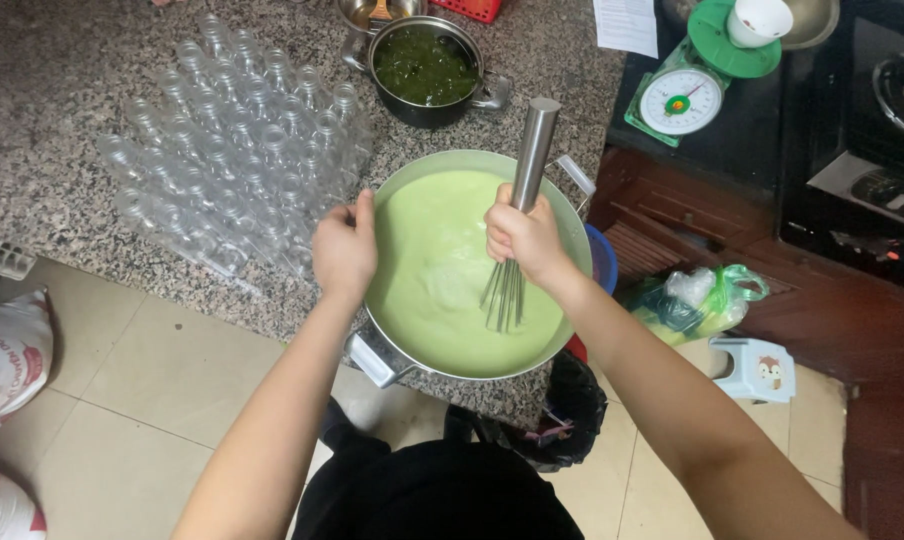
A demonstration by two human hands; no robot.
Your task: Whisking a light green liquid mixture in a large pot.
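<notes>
1. Whisk (520, 215): steel, held near upright, thick handle pointing up and away, wire loops dipped into pale green batter (442, 270).
2. Right hand (524, 238): closed in a fist around the lower part of the whisk handle, just above the wires.
3. Left hand (344, 248): fingers curled over the left rim of the large pot (380, 358), gripping it; thumb on the outside of the rim.
4. Large pot: round, steel, two side handles, sits at the near edge of the speckled granite worktop (62, 90); batter fills it almost to the rim, surface smooth apart from streaks around the wires.
5. Clear glass jars (237, 150): many, packed in rows, just left of the pot on the worktop.
6. Smaller pot (427, 70): behind the large pot, holding a dark green liquid.
7. Green kitchen scale (684, 95): further right, white cup (760, 20) on its pan.
8. Floor: small stool (759, 368) and plastic bags (697, 300) to the right.
</notes>
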